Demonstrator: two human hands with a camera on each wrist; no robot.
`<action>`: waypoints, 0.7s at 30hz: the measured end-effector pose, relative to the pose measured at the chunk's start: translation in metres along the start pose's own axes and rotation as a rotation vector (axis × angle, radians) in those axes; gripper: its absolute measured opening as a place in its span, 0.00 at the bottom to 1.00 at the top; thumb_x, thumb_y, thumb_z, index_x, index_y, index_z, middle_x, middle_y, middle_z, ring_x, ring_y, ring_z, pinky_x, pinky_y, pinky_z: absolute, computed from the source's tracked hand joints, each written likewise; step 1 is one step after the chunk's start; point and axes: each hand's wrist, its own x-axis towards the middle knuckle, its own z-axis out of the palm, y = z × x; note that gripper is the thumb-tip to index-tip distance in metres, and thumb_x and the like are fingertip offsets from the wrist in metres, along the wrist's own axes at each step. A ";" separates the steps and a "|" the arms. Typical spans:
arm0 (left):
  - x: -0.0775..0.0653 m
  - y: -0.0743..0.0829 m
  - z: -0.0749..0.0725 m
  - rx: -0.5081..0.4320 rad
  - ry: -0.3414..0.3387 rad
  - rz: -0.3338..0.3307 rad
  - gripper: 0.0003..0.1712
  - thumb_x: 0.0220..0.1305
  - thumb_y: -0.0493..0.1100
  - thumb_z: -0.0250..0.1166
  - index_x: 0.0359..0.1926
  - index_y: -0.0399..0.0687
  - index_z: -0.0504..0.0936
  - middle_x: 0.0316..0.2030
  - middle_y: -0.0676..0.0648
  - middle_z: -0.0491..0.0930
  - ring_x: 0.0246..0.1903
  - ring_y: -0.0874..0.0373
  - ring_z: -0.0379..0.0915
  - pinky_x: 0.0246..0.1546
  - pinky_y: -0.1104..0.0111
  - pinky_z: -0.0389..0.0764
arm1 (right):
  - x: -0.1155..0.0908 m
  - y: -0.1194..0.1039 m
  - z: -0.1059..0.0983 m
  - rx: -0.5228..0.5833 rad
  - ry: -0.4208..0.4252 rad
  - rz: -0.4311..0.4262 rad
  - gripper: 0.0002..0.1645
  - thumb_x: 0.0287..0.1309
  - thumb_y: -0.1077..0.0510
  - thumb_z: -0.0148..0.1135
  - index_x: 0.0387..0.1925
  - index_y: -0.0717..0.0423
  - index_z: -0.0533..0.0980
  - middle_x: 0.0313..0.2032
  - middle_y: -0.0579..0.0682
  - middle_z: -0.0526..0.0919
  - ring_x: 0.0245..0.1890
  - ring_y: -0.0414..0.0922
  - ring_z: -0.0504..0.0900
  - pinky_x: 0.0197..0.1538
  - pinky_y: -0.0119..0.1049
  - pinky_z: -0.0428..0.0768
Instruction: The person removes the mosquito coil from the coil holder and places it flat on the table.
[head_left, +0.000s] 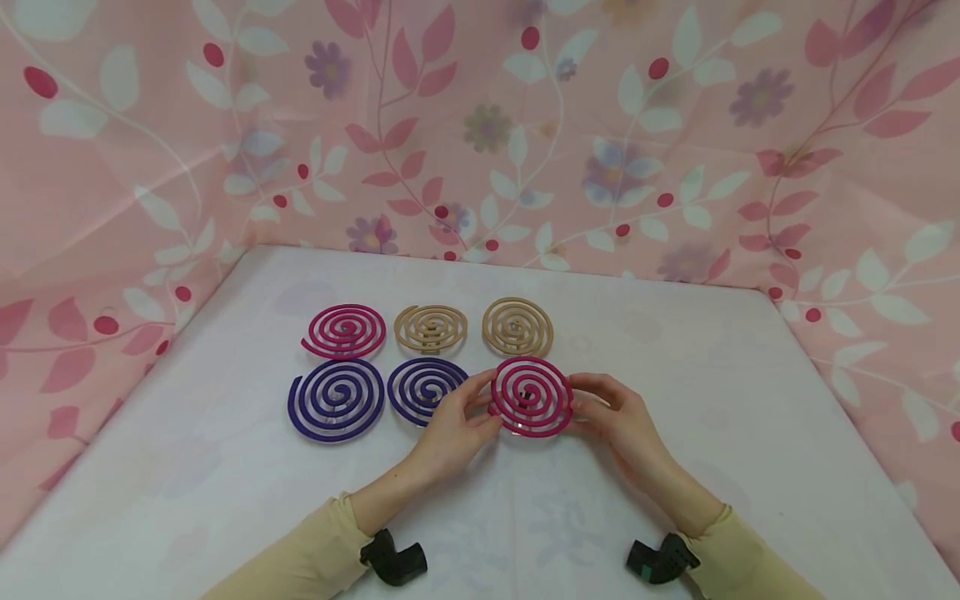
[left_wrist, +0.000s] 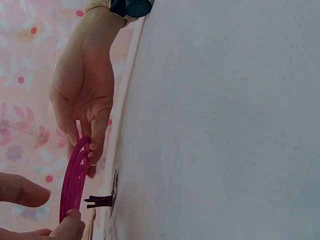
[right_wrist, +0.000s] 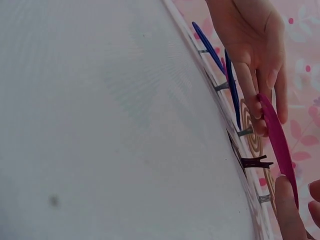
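Note:
Both hands hold a magenta mosquito coil point(head_left: 531, 393) by opposite edges. My left hand point(head_left: 456, 429) pinches its left rim, and my right hand point(head_left: 622, 423) grips the right rim. In the right wrist view a dark forked stand point(right_wrist: 256, 162) rises from the table beneath the coil, with a gap between its prongs and the coil. Just left of my left hand, partly covered by it, is a purple coil point(head_left: 429, 390). Another purple coil point(head_left: 341, 396) lies farther left.
Behind, a row holds a second magenta coil point(head_left: 347, 327), a beige coil point(head_left: 431, 327) and another beige coil point(head_left: 516, 327), raised on small stands. A white cloth covers the table point(head_left: 675, 358). Pink floral fabric point(head_left: 480, 125) hangs around its back and sides.

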 end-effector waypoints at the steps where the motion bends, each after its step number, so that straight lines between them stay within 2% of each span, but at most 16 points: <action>1: 0.000 0.000 0.001 -0.013 0.009 0.008 0.34 0.64 0.28 0.59 0.71 0.33 0.63 0.70 0.34 0.66 0.65 0.38 0.70 0.60 0.55 0.78 | 0.001 -0.001 -0.001 0.001 0.001 -0.005 0.25 0.68 0.62 0.58 0.64 0.66 0.69 0.61 0.60 0.74 0.47 0.42 0.84 0.52 0.39 0.85; 5: 0.005 0.002 0.005 -0.086 0.060 0.047 0.33 0.64 0.28 0.59 0.70 0.33 0.65 0.70 0.35 0.66 0.63 0.39 0.72 0.61 0.57 0.78 | 0.003 -0.008 -0.009 0.013 0.020 -0.009 0.26 0.68 0.60 0.61 0.64 0.64 0.69 0.59 0.54 0.76 0.48 0.40 0.84 0.51 0.37 0.85; 11: 0.016 0.014 0.016 -0.224 0.139 0.045 0.32 0.66 0.29 0.59 0.70 0.34 0.64 0.69 0.35 0.68 0.62 0.40 0.74 0.60 0.60 0.78 | 0.007 -0.020 -0.019 0.078 0.059 -0.010 0.26 0.68 0.58 0.61 0.65 0.62 0.69 0.56 0.48 0.79 0.51 0.39 0.83 0.51 0.36 0.85; 15: 0.024 0.019 0.025 -0.284 0.169 0.035 0.32 0.67 0.30 0.60 0.70 0.36 0.65 0.69 0.36 0.69 0.62 0.40 0.74 0.60 0.60 0.78 | 0.007 -0.025 -0.027 0.184 0.070 -0.020 0.27 0.67 0.60 0.62 0.64 0.64 0.70 0.52 0.44 0.83 0.49 0.38 0.84 0.50 0.36 0.85; 21: 0.036 0.027 0.042 -0.396 0.220 0.011 0.29 0.68 0.29 0.59 0.69 0.38 0.68 0.68 0.38 0.71 0.63 0.42 0.73 0.58 0.62 0.80 | 0.011 -0.028 -0.043 0.397 0.067 -0.042 0.14 0.67 0.65 0.60 0.52 0.53 0.81 0.47 0.45 0.86 0.44 0.40 0.87 0.50 0.35 0.85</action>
